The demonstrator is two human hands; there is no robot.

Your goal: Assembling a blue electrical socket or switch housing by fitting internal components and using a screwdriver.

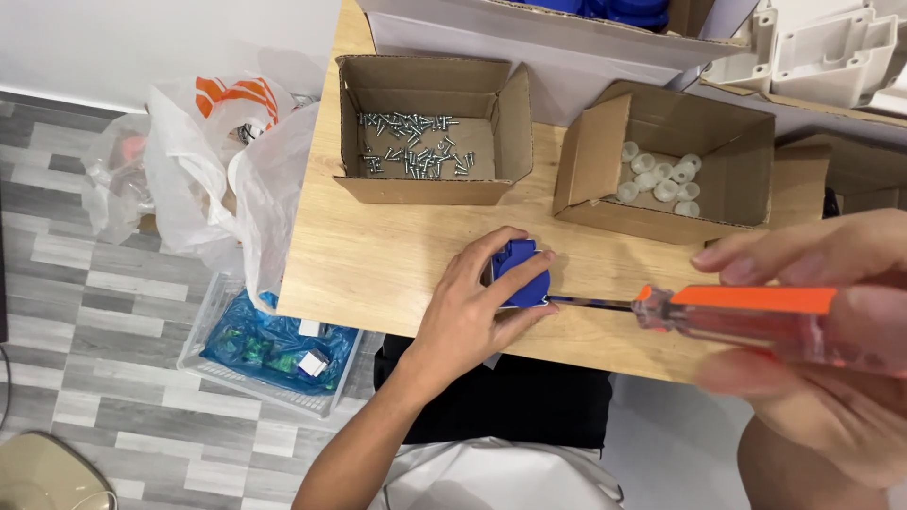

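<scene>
While the left hand [468, 307] clamps the blue part [521, 273] flat on the table [378, 255], just below the screw box [430, 127], the right hand [822, 331] grips a screwdriver [737, 307]; its tip meets the part's side, braced against turning.

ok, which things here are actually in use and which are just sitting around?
In use:
left hand gripping the blue plastic part
right hand holding the orange screwdriver, tip at the part
box of screws
box of white caps

Lying about:
white plastic bags
tray of blue-wrapped items on the floor
white moulded parts
</scene>
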